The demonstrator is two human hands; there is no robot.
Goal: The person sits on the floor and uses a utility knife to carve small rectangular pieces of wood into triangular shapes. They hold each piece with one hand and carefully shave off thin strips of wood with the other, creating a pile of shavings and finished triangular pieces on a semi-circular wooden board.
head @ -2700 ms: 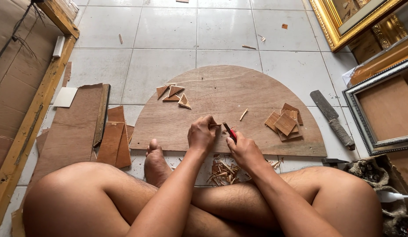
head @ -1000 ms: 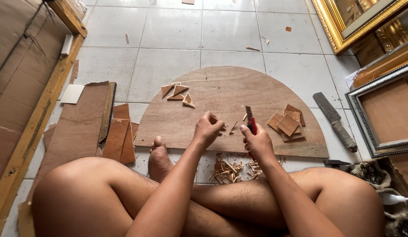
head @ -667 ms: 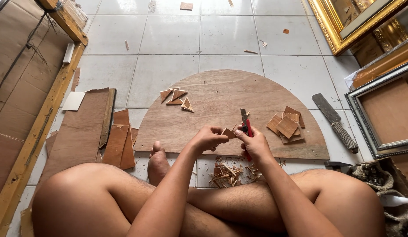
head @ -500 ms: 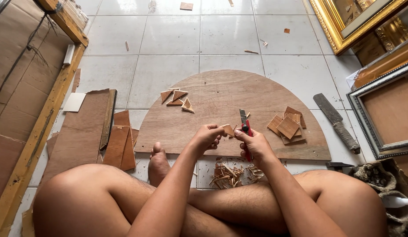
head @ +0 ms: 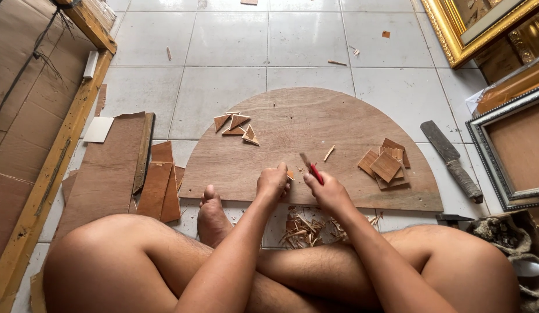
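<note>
I sit cross-legged on the tiled floor (head: 235, 40) with the half-round board (head: 316, 124) laid flat in front of me as a cutting surface, its straight edge nearest my shins. My left hand (head: 273, 184) is closed, pinching a small wood piece (head: 290, 174) down near the middle of that straight edge, so it stays put under the blade. My right hand (head: 327, 191) is wrapped around a red-handled knife (head: 312, 168), blade angled up and away from me, its tip just beside the piece. Shavings (head: 301, 227) lie heaped on the floor just off the straight edge, between my legs, where trimmings drop clear of the work. Toward the board's right end sits a stack of squarish wood pieces (head: 386, 165), within reach of the knife hand; near the curved edge on the left lie a few triangular pieces (head: 236, 123), kept apart from the stack. A large cleaver (head: 452, 159) rests on the floor beyond the board's right corner
</note>
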